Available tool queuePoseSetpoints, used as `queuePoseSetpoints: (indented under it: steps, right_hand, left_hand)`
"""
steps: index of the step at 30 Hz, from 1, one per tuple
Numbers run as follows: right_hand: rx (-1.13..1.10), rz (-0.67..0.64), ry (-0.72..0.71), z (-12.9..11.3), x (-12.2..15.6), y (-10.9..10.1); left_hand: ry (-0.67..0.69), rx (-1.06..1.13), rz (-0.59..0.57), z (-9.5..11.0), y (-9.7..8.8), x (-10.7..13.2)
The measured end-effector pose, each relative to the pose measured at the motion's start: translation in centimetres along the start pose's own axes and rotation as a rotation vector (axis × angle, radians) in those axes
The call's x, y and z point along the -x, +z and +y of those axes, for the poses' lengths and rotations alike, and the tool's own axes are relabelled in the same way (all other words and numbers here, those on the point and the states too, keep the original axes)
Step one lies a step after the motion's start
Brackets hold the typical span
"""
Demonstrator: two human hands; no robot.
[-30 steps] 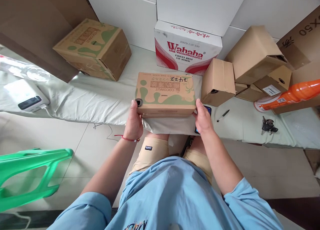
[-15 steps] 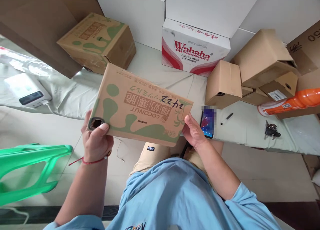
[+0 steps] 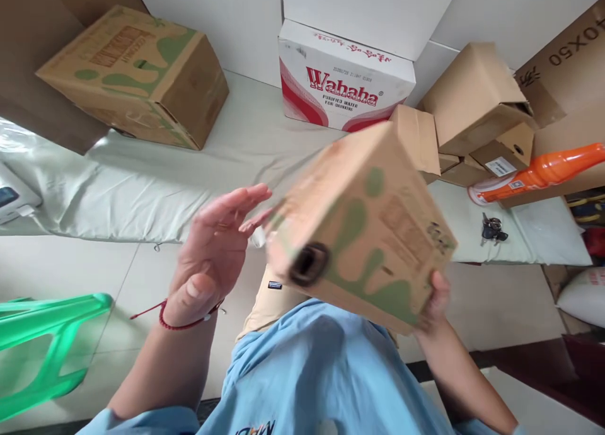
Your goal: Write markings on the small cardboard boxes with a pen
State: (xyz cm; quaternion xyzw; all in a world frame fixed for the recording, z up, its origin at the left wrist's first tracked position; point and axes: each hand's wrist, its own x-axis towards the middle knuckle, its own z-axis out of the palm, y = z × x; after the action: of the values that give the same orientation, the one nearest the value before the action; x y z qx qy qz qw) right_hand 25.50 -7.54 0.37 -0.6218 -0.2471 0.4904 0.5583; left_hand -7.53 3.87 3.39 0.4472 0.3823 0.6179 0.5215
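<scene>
A brown cardboard box (image 3: 363,233) with green splashes and handwritten marks is held tilted above my lap, blurred by motion. My right hand (image 3: 435,299) grips its lower right side; some of those fingers are hidden behind the box. Just left of the box, my left hand (image 3: 212,252) is open, palm turned toward it, fingers stretched out and thumb apart. The fingertips come close to the box's left side; whether they touch I cannot tell. A dark oval handle hole (image 3: 309,263) shows on the near left end of the box.
On the cloth-covered bench (image 3: 236,151) stand a similar coconut box (image 3: 142,75), a white and red Wahaha box (image 3: 347,82) and several plain brown boxes (image 3: 472,101). An orange bottle (image 3: 539,173) and keys (image 3: 494,228) lie at right. A green stool (image 3: 51,340) stands on the floor at left.
My left hand has let go of the box's left end and opened. The box has swung to the right and turned, carried by my right hand. The view has shifted right.
</scene>
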Motion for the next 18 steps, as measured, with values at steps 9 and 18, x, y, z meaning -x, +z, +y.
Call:
queuePoseSetpoints:
  steps: [9, 18]
  right_hand:
    - [0.248, 0.524, -0.3, -4.8, 2.7, -10.6]
    - [-0.258, 0.752, -0.252, -3.7, -4.6, -14.9]
  left_hand:
    - [-0.006, -0.055, 0.202, -2.4, -2.5, -2.9]
    - [-0.01, -0.317, 0.874, -3.3, -11.8, -11.0]
